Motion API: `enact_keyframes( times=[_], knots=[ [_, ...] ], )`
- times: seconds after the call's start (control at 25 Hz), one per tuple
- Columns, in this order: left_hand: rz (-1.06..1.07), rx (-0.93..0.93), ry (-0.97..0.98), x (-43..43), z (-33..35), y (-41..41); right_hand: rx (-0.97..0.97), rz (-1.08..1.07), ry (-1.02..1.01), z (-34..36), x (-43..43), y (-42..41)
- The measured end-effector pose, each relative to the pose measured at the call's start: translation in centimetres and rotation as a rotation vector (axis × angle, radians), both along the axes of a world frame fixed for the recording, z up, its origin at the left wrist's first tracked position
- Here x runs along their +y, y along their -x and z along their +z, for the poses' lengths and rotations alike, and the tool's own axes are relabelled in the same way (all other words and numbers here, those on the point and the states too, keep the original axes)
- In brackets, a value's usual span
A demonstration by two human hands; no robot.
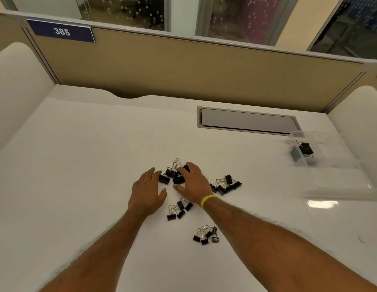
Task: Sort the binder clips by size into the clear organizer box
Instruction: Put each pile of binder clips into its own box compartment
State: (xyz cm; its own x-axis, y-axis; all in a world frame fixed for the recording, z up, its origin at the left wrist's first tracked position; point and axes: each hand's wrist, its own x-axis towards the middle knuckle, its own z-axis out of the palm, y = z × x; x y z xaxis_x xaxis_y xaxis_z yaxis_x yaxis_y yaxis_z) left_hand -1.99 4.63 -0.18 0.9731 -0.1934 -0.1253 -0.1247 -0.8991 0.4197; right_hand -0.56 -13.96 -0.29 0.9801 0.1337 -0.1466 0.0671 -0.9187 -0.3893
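A: So, where did things stand?

B: A heap of binder clips (172,173) sat mid-bench (77,165). The left hand (148,186) lay flat and relaxed against it. The right hand (193,182) was draped over it, and I couldn't tell whether it gripped one.

A: And the clear organizer box (331,165)?

B: Well apart, far right, with a few clips inside (305,149).

A: Risk?

B: The other heaps (225,184) lay near. A careless sweep could mix sizes, or tangled clips could drag extras along.

A white desk (99,154) sits in a cubicle, backed by a tan partition panel (183,66) carrying a blue plate (62,31) marked 385 at upper left, with curved white side dividers (16,81) on both flanks. A grey cable hatch (246,121) is set into the desktop, and dotted glass windows (128,9) run above the partition.
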Motion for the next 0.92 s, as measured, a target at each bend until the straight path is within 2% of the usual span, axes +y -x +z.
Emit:
enact_keyframes(
  times=[0.28,0.44,0.64,0.76,0.92],
  knots=[
    [0.003,-0.027,0.015,-0.4,0.0,-0.1,0.036,-0.023,0.007,0.4,-1.3,-0.4],
    [0.013,-0.040,0.033,-0.2,0.0,-0.4,0.005,-0.030,0.075,0.4,-0.8,-0.7],
    [0.025,-0.062,0.064,-0.4,0.1,-0.7,-0.023,-0.075,0.045,0.7,-0.5,-1.1],
    [0.046,-0.088,0.139,-0.9,0.0,-0.9,-0.013,-0.113,-0.057,0.8,-0.7,-1.4],
    [0.095,-0.129,0.282,-1.9,0.2,-1.4,-0.022,-0.286,-0.356,1.1,-1.0,-1.5]
  ],
)
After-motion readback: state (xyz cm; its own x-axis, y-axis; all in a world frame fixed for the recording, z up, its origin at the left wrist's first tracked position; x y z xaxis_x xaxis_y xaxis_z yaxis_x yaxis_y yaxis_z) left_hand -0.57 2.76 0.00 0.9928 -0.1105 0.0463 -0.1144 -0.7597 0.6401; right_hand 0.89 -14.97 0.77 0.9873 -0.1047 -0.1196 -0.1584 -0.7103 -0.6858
